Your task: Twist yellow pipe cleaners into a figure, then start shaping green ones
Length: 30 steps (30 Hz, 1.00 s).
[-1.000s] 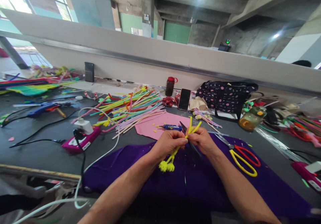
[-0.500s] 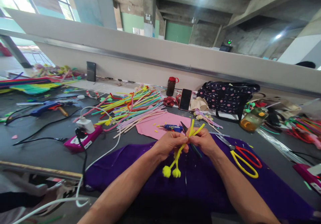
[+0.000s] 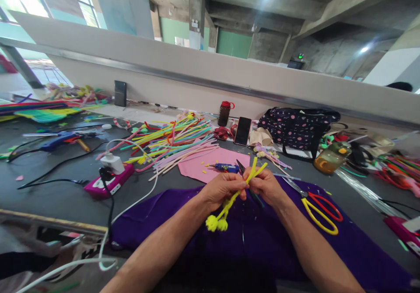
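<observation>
My left hand (image 3: 221, 190) and my right hand (image 3: 267, 187) meet over a purple cloth (image 3: 262, 236), both pinched on yellow pipe cleaners (image 3: 226, 207). The twisted stems hang down to the left and end in two small coiled yellow balls. Two loose yellow ends stick up above my right fingers. A dark pointed tool shows between my hands; I cannot tell which hand holds it.
Red and yellow scissors (image 3: 316, 207) lie on the cloth to the right. Beyond my hands are a pink sheet (image 3: 210, 164), a blue glue gun (image 3: 226, 167), a heap of coloured pipe cleaners (image 3: 170, 142), a phone (image 3: 242, 130), a bottle (image 3: 223, 113), a spotted bag (image 3: 295, 129). A pink power strip (image 3: 108, 179) sits left.
The hanging stems with the yellow balls swung right, then back to the left. My hands stayed together and shifted very slightly.
</observation>
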Available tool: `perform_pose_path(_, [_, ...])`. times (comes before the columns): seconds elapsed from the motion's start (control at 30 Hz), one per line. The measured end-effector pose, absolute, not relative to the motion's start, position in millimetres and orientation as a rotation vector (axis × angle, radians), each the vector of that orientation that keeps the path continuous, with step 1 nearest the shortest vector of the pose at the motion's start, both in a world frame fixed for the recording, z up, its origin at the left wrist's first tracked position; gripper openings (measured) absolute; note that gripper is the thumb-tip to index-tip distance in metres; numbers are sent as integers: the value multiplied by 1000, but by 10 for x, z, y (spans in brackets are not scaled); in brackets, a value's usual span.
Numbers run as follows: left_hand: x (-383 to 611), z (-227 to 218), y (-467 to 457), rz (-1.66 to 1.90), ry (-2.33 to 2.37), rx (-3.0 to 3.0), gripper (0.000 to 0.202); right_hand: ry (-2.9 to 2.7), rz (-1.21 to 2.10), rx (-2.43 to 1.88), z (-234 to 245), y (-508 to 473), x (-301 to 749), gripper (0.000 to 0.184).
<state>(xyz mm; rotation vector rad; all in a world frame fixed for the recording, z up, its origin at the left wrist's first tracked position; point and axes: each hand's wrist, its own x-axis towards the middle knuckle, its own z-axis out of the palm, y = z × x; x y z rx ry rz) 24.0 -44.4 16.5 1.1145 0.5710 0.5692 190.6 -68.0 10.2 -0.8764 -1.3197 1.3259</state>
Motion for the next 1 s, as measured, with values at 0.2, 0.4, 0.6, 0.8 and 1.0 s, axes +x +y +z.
perform_pose_path(0.2, [242, 223, -477, 1050, 883, 1597, 18, -1180, 1106, -1010, 12, -674, 1768, 19])
perform_pose_path(0.4, [237, 197, -522, 1367, 1028, 2199, 15, -1193, 978, -970, 43, -756, 1681, 17])
perform_pose_path(0.6, [252, 129, -507, 1445, 972, 2356, 17, -1131, 1096, -922, 101, -738, 1673, 13])
perform_pose_path(0.8, [254, 186, -523, 1300, 953, 2098, 15, -1047, 1281, -812, 62, -713, 1706, 11])
perform_pose_path(1.0, [232, 211, -507, 740, 566, 1241, 17, -1160, 1444, -691, 2, -681, 1783, 17])
